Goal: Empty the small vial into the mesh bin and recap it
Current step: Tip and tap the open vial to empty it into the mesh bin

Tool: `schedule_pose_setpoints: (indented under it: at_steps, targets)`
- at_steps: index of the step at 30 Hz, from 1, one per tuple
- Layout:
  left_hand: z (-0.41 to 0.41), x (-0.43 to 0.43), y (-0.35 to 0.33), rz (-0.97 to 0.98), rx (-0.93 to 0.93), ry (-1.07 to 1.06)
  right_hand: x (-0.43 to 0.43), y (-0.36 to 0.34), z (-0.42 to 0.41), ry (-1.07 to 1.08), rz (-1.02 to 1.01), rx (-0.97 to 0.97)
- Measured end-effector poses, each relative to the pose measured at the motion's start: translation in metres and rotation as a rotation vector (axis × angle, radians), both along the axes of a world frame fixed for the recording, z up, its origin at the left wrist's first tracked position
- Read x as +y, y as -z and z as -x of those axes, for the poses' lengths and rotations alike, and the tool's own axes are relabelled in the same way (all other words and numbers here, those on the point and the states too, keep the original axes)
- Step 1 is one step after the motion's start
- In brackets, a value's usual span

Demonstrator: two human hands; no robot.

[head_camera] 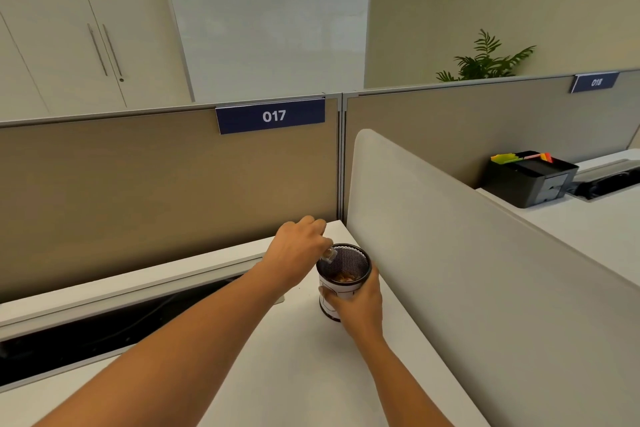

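- Vial (pixel 328 254) is gripped by the left hand (pixel 297 246), tilted mouth-down over the mesh bin (pixel 343 279).
- Bin is grasped by the right hand (pixel 356 305) on the desk (pixel 294 374).
- Mouth should be kept inside the rim until emptied.

A white table (pixel 294 374) fills the lower middle of the frame. A black mesh bin (pixel 343 279) stands upright on it, right of centre, beside the grey divider (pixel 467 270).
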State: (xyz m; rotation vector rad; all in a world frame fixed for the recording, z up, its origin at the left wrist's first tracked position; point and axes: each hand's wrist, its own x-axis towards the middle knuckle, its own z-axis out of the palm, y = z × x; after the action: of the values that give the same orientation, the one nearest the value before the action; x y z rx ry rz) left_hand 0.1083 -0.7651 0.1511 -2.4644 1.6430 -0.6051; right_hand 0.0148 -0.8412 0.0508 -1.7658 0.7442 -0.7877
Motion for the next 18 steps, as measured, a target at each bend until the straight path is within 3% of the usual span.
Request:
schedule_pose_setpoints:
  at_steps: [18]
  targets:
    - [0.017, -0.013, -0.013, -0.228, -0.198, 0.149, -0.001, 0.002, 0.002, -0.008, 0.000, -0.037]
